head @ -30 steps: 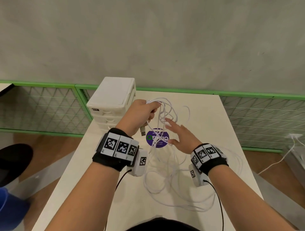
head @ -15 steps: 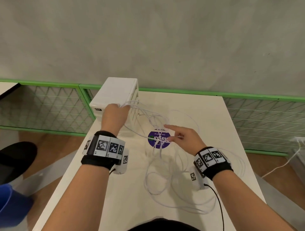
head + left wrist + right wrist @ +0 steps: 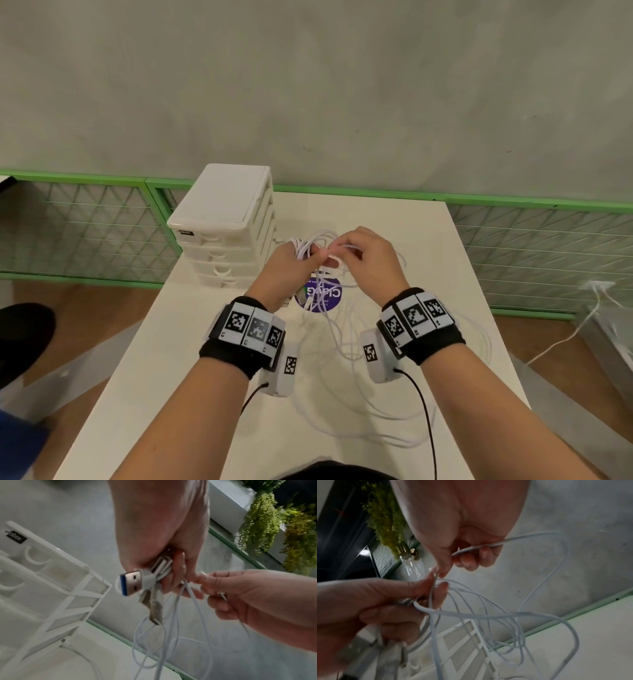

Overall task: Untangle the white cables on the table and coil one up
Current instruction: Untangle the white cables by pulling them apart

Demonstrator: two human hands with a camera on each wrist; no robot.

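Thin white cables (image 3: 346, 346) lie in loose tangled loops on the white table (image 3: 178, 387). Above them my left hand (image 3: 291, 263) grips a bunch of gathered white cable loops (image 3: 163, 566), and a USB plug (image 3: 132, 582) with a blue tongue sticks out below its fingers. A second metal plug (image 3: 155, 612) hangs under it. My right hand (image 3: 359, 253) is just to the right, touching the left, and pinches one white strand (image 3: 481, 547) between thumb and fingers. More loops (image 3: 488, 616) hang from both hands toward the table.
A white set of small plastic drawers (image 3: 226, 226) stands at the table's back left, close to my left hand. A purple round sticker (image 3: 320, 296) lies under the hands. A green-framed mesh fence (image 3: 534, 246) runs behind the table, and another white cable (image 3: 561, 339) lies on the floor at right.
My left hand came back from beside the drawers toward the middle with the bunch. My right hand rose off the sticker, met the left hand and pinched a strand.
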